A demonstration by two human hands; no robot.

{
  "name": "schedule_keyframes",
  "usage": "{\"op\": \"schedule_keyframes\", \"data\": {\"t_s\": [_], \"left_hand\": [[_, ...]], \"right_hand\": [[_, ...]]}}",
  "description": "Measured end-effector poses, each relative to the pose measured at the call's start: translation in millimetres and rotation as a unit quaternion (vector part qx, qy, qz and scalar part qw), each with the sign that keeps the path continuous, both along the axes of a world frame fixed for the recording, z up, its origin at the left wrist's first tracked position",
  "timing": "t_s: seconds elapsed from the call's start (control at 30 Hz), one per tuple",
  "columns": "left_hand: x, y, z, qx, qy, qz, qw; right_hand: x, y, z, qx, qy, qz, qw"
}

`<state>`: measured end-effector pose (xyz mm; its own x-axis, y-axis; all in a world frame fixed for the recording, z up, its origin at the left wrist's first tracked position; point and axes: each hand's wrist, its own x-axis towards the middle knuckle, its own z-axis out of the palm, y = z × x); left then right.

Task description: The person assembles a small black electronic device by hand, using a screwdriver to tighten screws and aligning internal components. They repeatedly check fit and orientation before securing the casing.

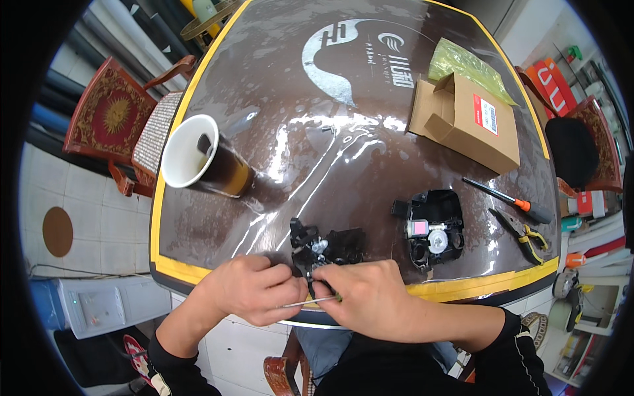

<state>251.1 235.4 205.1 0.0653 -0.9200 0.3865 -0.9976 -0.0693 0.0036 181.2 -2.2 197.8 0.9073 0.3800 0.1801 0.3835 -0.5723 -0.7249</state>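
left hand (247, 290) is curled shut on a thin metal rod (305, 303) at the near edge of the table (277, 99), and right hand (370, 294) is pinched closed on the rod's other end, fingertips pressed to a small black mechanism (327, 247) resting just inside that edge. for steadiness, the rod is best kept level and the mechanism braced against the tabletop. toward the left edge a brown paper cup (205, 162) is tilted. right of the hands a second black housing (432, 228) lies open; a screwdriver (508, 199) and pliers (525, 232) are placed near the right edge, an open cardboard box (472, 119) toward the far right corner. glossy brown tabletop is edged in yellow; a carved red chair (109, 115) and tiled floor (86, 198) are seen at left.
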Motion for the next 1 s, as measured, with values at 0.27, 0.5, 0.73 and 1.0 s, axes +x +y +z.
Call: {"op": "schedule_keyframes", "data": {"t_s": [0.27,0.5,0.73,1.0], "left_hand": [[13,-1,0,0.003,0.021,-0.018,1.000],[28,-2,-3,-0.010,-0.012,-0.095,0.995],[30,-4,1,-0.005,0.033,-0.088,0.996],[30,-1,-2,-0.005,0.060,-0.072,0.996]], "right_hand": [[-2,3,3,-0.006,0.019,-0.011,1.000],[2,5,6,-0.001,0.026,-0.017,1.000],[1,8,10,-0.039,0.091,-0.001,0.995],[0,10,11,-0.044,0.089,0.000,0.995]]}}
